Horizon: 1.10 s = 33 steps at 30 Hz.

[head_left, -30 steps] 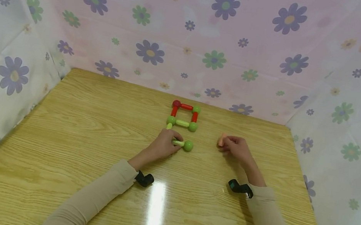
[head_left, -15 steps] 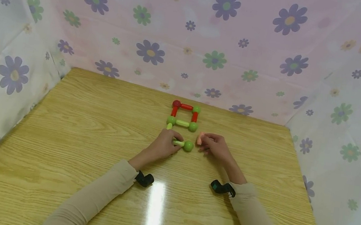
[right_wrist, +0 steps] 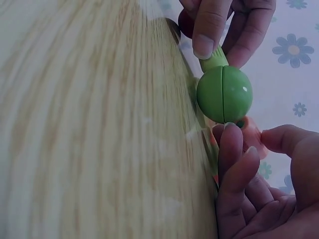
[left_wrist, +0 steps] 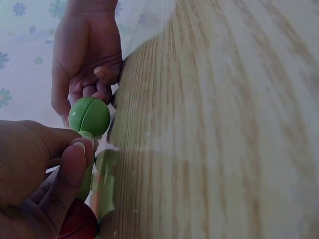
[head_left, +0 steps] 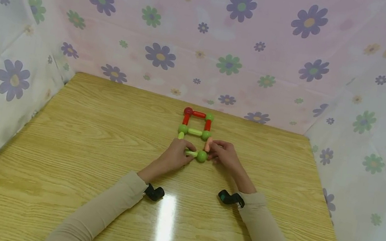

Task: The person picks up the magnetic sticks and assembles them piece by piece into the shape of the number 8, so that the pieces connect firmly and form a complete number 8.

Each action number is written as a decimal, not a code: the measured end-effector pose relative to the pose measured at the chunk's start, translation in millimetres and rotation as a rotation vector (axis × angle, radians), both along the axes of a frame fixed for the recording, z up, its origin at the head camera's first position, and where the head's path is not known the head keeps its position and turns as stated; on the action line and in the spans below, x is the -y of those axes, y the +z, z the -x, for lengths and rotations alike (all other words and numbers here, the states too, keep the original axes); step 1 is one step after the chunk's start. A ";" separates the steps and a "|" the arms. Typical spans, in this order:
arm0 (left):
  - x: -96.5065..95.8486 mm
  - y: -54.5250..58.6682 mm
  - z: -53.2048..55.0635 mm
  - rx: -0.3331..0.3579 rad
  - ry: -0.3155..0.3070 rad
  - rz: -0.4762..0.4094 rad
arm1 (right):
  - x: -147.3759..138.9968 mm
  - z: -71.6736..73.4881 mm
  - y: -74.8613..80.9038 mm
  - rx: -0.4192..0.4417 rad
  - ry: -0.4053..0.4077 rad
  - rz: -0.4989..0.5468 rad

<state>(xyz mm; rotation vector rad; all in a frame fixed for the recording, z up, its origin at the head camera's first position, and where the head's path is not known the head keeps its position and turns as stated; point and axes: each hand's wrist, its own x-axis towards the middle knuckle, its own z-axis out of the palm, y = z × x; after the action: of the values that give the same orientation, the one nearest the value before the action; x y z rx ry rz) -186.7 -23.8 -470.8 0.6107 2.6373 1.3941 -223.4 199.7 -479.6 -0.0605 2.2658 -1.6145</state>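
My left hand pinches a light green magnetic rod whose right end meets a green ball. In the left wrist view a dark red ball shows partly behind those fingers. Between thumb and fingers, my right hand holds an orange rod, standing between that green ball and the lower right ball of a square. From the right wrist, one end of the orange rod is right at the green ball, with a fingertip against the ball.
Behind the hands lies a square of red rods, one light green rod, a red ball and green balls. Another light green rod runs from its lower left ball under my left hand. Flowered cloth surrounds the wooden table.
My right hand has moved left with the orange rod, bringing it up to the green ball and the square's corner. The left hand stays in place on the light green rod.
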 end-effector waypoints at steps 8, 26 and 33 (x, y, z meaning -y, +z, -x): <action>-1.2 0.4 -0.8 -0.004 0.010 -0.004 | 6.2 1.9 -0.8 0.001 0.004 -0.001; -2.1 -1.7 1.1 -0.023 -0.002 0.006 | 11.5 0.0 -0.4 0.008 -0.033 0.018; -2.6 -3.5 1.6 -0.041 0.000 0.000 | 12.5 1.1 2.0 0.032 -0.029 0.021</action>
<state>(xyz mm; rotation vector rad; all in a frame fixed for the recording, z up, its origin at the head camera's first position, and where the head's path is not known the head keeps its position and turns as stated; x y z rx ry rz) -188.3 -21.2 -474.3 0.6468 2.6687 1.3969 -224.5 187.2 -477.7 -0.0068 2.2355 -1.6426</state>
